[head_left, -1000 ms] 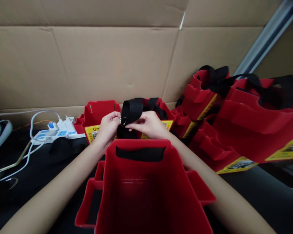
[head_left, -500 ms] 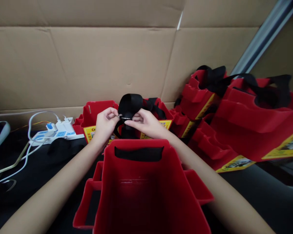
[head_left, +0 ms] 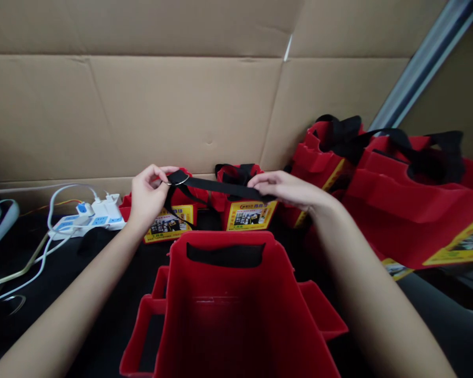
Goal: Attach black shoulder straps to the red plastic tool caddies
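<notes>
A black webbing strap (head_left: 224,187) is stretched nearly level between my hands, beyond the near red plastic box. My left hand (head_left: 147,191) pinches its left end at a metal ring (head_left: 178,179) through which the strap passes. Closed on the strap's right part is my right hand (head_left: 286,189), palm down. The red box (head_left: 228,315) stands open toward me, with side loops on its left and right. Through a slot in its far wall shows a flat piece of black strap (head_left: 225,255). Part of the strap hangs in a loop below my left hand.
Behind the strap stand two red boxes with yellow labels (head_left: 251,215). More red boxes (head_left: 413,205) with black straps are stacked at the right. A white power strip (head_left: 89,226) with plugs and cables lies left. A cardboard wall (head_left: 181,110) closes off the back.
My hands have moved apart, the right one to the right and the left one to the left. The strap, bunched in a loop before, is now drawn out straight between them.
</notes>
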The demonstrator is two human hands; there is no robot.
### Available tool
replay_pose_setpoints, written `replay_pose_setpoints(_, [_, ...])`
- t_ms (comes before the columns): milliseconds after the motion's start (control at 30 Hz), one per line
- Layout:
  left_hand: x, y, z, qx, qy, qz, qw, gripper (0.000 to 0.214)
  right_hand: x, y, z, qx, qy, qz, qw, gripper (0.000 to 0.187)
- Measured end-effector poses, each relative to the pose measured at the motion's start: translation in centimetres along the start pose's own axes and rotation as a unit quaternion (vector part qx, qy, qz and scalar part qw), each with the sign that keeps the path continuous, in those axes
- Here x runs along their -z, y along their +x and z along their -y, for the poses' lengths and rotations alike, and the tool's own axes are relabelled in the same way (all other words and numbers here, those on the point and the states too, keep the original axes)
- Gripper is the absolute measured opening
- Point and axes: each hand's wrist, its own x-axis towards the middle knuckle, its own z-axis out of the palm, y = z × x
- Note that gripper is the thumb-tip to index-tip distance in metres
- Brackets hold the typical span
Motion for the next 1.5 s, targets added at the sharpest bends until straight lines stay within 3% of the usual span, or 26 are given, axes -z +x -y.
replay_pose_setpoints(133, [0.5, 0.1, 0.1, -0.003, 0.031, 0.05, 0.998, 0.015, 1.5, -0.9, 0.9, 0.06, 0.178, -0.053, 0.981, 0.017])
replay_pose_setpoints(233, [0.4, -0.4, -0.1, 0.006, 0.052, 0.11, 0.992, 0.014, 1.1, -1.3, 1.5, 0.131, 0.295, -0.057, 0.945, 0.019])
replay_pose_setpoints(300, [0.2, -0.7, -0.5, 0.012, 0.065, 0.152, 0.986, 0.014, 0.3, -1.4, 1.8, 0.163, 0.319, -0.045, 0.933, 0.025])
replay_pose_setpoints(467, [-0.3, -1.2, -2.1, -0.009, 0.137, 0.246, 0.959, 0.015, -2.1, -1.8, 2.2, 0.208, 0.278, 0.035, 0.937, 0.049])
replay_pose_setpoints(533, [-0.5, -1.4, -2.7, -0.042, 0.179, 0.281, 0.942, 0.016, -3.1, -1.6, 2.3, 0.202, 0.216, 0.036, 0.954, 0.043])
replay_pose_setpoints(633, [-0.8, -1.6, -3.1, -0.083, 0.206, 0.305, 0.926, 0.017, -4.9, -0.7, 2.2, 0.205, 0.063, -0.024, 0.976, 0.017])
replay_pose_setpoints(700, [-1.0, -1.6, -3.1, -0.101, 0.209, 0.3, 0.925, 0.017, -6.1, 0.0, 1.9, 0.246, -0.015, -0.036, 0.968, 0.015])
replay_pose_setpoints(800, [-1.2, -1.7, -3.0, -0.116, 0.208, 0.276, 0.931, 0.017, -7.4, 1.0, 1.2, 0.291, -0.038, 0.006, 0.956, 0.018])
replay_pose_setpoints(967, [-1.4, -1.9, -2.6, -0.106, 0.202, 0.252, 0.94, 0.016, -7.8, 2.0, -0.3, 0.231, -0.025, -0.008, 0.973, 0.024])
replay_pose_setpoints(1267, [-1.9, -2.4, -1.5, -0.074, 0.212, 0.217, 0.95, 0.012, -8.2, 1.4, -0.4, 0.165, 0.005, 0.131, 0.978, 0.02])
replay_pose_setpoints(1500, [-2.2, -2.9, -0.7, -0.05, 0.199, 0.192, 0.96, 0.01, -8.0, 2.0, -1.0, 0.101, 0.0, 0.132, 0.986, 0.026])
